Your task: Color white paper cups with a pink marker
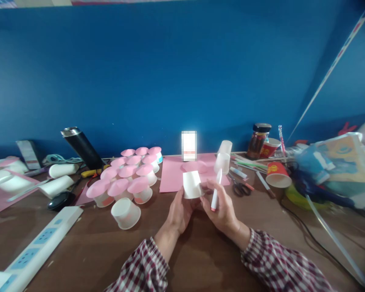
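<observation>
Holding: our left hand grips an upturned white paper cup; our right hand grips a marker just right of that cup, above the counter.

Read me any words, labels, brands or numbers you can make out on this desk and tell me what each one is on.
No text here is sharp enough to quote.
Red paper cup lying on its side: yellow print, too blurred to read.
Dark glass jar with black lid: label unreadable.
Colourful printed bag: picture only, no legible words.
White paper cup in the left hand: blank.
White marker pen in the right hand: no readable marking.
</observation>
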`<state>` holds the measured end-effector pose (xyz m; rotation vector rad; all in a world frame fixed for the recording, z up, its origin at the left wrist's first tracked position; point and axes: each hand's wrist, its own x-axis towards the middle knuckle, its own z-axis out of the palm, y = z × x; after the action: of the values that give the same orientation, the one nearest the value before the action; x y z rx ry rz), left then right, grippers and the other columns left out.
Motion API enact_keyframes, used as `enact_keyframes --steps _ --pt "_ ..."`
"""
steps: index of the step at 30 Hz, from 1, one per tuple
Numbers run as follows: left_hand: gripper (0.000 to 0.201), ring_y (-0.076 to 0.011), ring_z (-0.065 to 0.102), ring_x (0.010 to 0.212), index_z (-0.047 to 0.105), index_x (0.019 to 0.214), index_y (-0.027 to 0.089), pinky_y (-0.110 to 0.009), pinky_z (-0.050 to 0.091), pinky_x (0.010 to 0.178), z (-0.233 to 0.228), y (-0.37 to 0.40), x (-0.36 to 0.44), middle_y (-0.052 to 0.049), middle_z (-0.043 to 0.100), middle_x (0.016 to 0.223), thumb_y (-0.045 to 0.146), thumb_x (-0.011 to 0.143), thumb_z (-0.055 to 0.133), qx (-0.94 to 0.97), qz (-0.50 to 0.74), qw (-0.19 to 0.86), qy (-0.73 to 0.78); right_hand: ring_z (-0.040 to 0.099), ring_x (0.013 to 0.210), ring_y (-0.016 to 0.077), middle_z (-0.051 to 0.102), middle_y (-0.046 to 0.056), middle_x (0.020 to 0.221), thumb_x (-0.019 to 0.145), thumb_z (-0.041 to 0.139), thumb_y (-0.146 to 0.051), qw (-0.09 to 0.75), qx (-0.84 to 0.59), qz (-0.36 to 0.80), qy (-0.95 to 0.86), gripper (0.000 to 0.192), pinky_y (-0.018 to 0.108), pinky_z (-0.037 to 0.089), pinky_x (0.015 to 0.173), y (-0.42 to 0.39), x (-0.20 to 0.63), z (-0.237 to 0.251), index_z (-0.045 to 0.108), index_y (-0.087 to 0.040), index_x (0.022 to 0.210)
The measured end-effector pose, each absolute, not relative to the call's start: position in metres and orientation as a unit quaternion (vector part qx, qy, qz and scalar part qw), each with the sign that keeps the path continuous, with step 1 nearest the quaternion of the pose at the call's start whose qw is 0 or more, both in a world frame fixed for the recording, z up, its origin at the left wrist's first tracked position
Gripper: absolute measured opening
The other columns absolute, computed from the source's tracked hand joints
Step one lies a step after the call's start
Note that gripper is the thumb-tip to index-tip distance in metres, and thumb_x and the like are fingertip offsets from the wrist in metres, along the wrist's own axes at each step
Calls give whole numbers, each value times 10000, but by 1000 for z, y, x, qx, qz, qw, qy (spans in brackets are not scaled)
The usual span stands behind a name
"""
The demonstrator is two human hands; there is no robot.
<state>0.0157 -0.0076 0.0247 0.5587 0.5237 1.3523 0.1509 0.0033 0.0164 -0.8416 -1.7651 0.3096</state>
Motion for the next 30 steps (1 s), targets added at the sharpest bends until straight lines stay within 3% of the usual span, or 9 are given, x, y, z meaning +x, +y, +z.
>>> enact_keyframes --steps 7,12,20,27,30 --pt "373 -206 622 810 659 931 117 -335 455 794 17 -7 13 -87 687 855 416 859 448 201 575 764 214 642 918 212 663 92 1046 783 601 -102 539 -269 44 -797 466 374 557 790 -5 152 21 466 -215 1214" --pt "596 -227 622 867 634 1022 121 -358 444 835 22 -10 13 -111 681 916 625 828 382 233 571 757 216 638 930 204 668 94 1026 789 596 -62 548 -266 28 -792 452 366 555 799 -4 151 22 483 -213 1200" --pt "300 -141 602 750 599 987 180 -276 460 713 18 -7 14 -32 662 870 427 821 566 243 643 668 284 652 915 200 665 92 1027 824 554 -72 554 -292 53 -778 407 352 552 809 0 152 18 489 -213 1200" --pt "394 -196 614 884 605 1030 148 -345 458 830 19 -7 15 -97 658 973 479 828 532 271 615 698 246 648 933 208 655 104 1065 874 463 -126 551 -251 118 -787 395 352 542 807 -8 151 18 435 -221 1256" --pt "462 -222 606 957 581 1110 158 -373 450 861 18 -5 15 -116 645 1057 508 811 541 256 624 688 266 652 855 201 666 81 954 904 429 -196 571 -269 119 -766 383 361 541 770 -9 156 22 404 -211 1286"
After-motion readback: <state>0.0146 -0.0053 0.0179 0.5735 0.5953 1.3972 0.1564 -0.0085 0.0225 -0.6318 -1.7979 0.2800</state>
